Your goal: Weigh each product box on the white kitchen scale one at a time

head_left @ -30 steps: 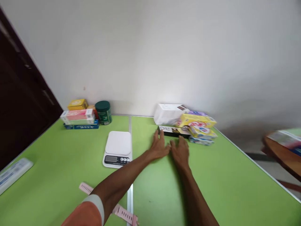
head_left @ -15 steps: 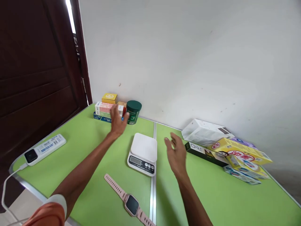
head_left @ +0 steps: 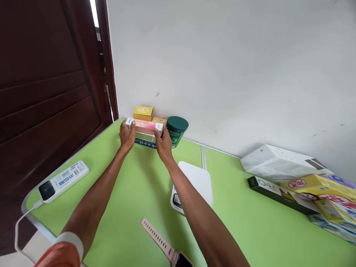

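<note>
Both my hands grip a pink-and-white box (head_left: 144, 126) by its two ends, at the back left of the green table. My left hand (head_left: 127, 135) is closed on the left end, and my right hand (head_left: 163, 142) is closed on the right end. Under it shows a blue box (head_left: 146, 144) with a pale green face above it. Behind stands a small yellow box (head_left: 142, 112). Close to my right hand is a green tub (head_left: 177, 129) with a dark lid. My right forearm passes over the white kitchen scale (head_left: 196, 181), hiding part of its display panel.
A pink-strapped smartwatch (head_left: 162, 241) lies at the front edge of view. At left is a white power bank (head_left: 63, 180) with a cable. On the right are a white box (head_left: 278, 163), a black box (head_left: 280, 194) and yellow packages (head_left: 325, 189), against the wall.
My left hand has reached the pink-and-white box's left end. My right hand has crossed leftward over the scale and taken the other end. The view has turned left.
</note>
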A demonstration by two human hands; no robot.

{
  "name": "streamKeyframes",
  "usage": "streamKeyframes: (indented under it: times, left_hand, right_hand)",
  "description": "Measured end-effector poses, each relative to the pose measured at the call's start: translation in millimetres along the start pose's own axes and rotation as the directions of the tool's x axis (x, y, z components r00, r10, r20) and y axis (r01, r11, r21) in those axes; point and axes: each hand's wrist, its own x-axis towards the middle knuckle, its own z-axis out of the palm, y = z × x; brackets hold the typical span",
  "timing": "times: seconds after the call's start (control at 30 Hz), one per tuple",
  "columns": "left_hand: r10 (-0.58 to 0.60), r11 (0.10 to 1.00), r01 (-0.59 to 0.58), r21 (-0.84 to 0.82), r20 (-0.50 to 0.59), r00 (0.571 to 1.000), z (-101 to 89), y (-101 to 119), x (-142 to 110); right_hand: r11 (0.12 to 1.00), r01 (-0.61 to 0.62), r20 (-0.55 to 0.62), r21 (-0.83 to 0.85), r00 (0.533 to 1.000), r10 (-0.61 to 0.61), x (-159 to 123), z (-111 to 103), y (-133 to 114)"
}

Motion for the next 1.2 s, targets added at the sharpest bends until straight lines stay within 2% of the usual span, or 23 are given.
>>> streamKeyframes:
  times: [0.13, 0.23, 0.37, 0.5, 0.6, 0.7, 0.8, 0.9, 1.07, 1.13, 1.2]
  left_hand:
    - [0.038, 0.998, -0.039, -0.044, -0.021, 0.999, -4.6, 8.3, -9.6]
    - [0.074, 0.995, -0.075, -0.072, -0.017, 0.997, -10.0, 24.6, -26.0]
    - [0.186, 0.974, -0.175, -0.144, 0.059, 0.981, -14.0, 56.7, -68.8]
    - [0.253, 0.951, -0.207, -0.228, 0.191, 0.949, -6.9, 84.1, -126.7]
    - [0.253, 0.955, -0.185, -0.233, 0.308, 0.917, 5.1, 90.2, -169.3]
    - [0.218, 0.969, -0.142, -0.201, 0.434, 0.874, 17.4, 81.6, -204.2]
    - [0.162, 0.984, -0.102, -0.144, 0.506, 0.847, 25.3, 64.9, -224.8]
    - [0.139, 0.99, -0.102, -0.101, 0.518, 0.844, 27.9, 49.5, -229.8]
    - [0.179, 0.984, -0.143, -0.109, 0.522, 0.834, 26.1, 33.5, -221.9]
    - [0.164, 0.985, -0.11, -0.136, 0.513, 0.843, 25.9, 27.3, -215.7]
    - [0.098, 0.982, -0.002, -0.188, 0.505, 0.857, 26.4, 20.4, -207.0]
  right_hand:
    - [0.996, -0.086, -0.037, 0.037, 0.995, 0.087, -7.9, -1.6, -10.1]
    - [0.99, -0.123, -0.05, 0.068, 0.991, 0.126, -17.6, -20.9, -24.9]
    - [0.983, -0.148, -0.112, 0.108, 0.981, 0.16, -40.8, -73.2, -46.5]
    - [0.979, -0.191, -0.199, 0.076, 0.959, 0.202, -83.3, -138.7, -57.4]
    - [0.967, -0.252, -0.276, 0.029, 0.928, 0.25, -121.3, -178.4, -51.6]
    - [0.939, -0.342, -0.337, 0.031, 0.881, 0.332, -154.1, -201.7, -34.1]
    - [0.917, -0.393, -0.349, 0.068, 0.851, 0.391, -175.9, -209.1, -13.0]
    - [0.922, -0.374, -0.317, 0.102, 0.866, 0.386, -186.6, -206.0, 2.3]
    - [0.946, -0.31, -0.322, 0.092, 0.89, 0.323, -192.3, -199.3, 11.3]
    - [0.945, -0.312, -0.371, 0.1, 0.869, 0.327, -193.7, -201.9, 15.5]
    - [0.938, -0.337, -0.442, 0.079, 0.832, 0.336, -195.1, -207.8, 23.2]
